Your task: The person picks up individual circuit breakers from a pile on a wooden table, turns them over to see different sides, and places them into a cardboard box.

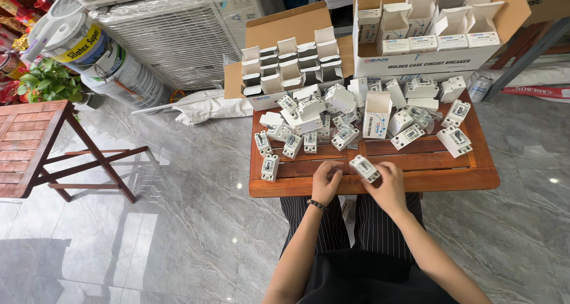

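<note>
A: Starting at the left, what's there?

B: A wooden folding table (29, 138) stands well apart from the work, with a potted plant (44, 81) and paint buckets (89, 48) behind it. Then comes the low wooden surface (415, 182), heaped with small white breakers (309, 123). Behind the heap sit two open cardboard cartons, the smaller carton (285, 60) on the left and the bigger carton (439, 25) on the right, both packed with little white boxes.

A: And the hands?

B: The left hand (325, 182) rests at the near edge of the surface, fingers curled. I cannot tell whether anything sits inside its grip. Just to its right, the right hand (389, 188) holds one white breaker (364, 168) at that near edge, fingers closed narrowly around its lower end.

A: How would that piece handle?

B: I'd judge it light and stiff: a hard plastic block, smooth-sided, so a bit slippery. It probably won't crush, but the small switch on its face looks like the weak point. Best taken by the flat long sides, clear of the switch.

A: Anything further right?

B: More loose breakers (454, 141) near the surface's right end, then grey floor tiles (522, 209).
</note>
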